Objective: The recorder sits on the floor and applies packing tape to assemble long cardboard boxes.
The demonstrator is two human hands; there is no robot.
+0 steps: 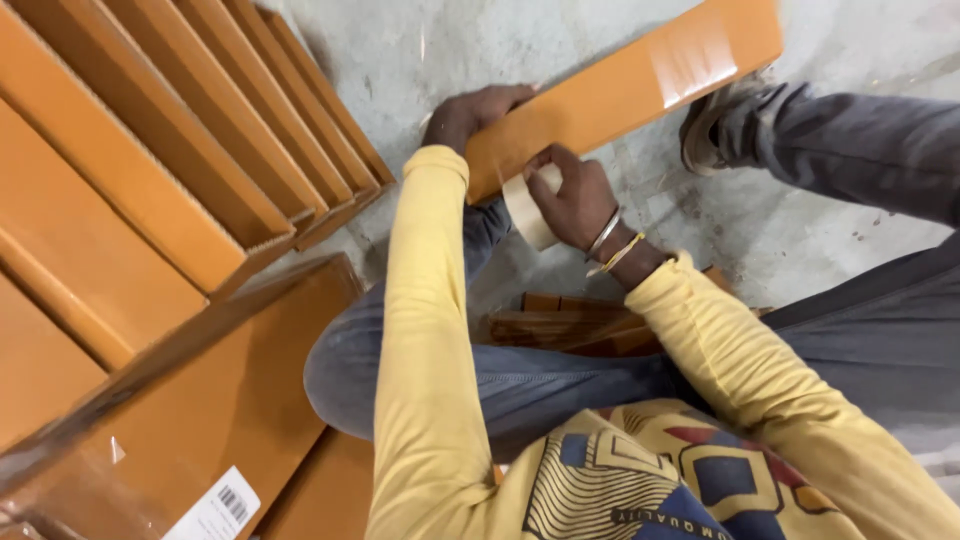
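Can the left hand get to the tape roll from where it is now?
Probably yes. The left hand grips the near end of the long orange box; the tape roll sits just past that end in the right hand. Only the box end lies between them.

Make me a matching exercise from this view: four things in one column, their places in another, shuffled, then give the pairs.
1. left hand
2. right hand
3. roll of tape
4. stacked orange boxes

A. leaning in a row at upper left
B. gripping the tape roll
C. pressed at the near end of the long orange box
D. behind that box's end, on its far side

Pairs: 1-D, 2-B, 3-C, 4-A
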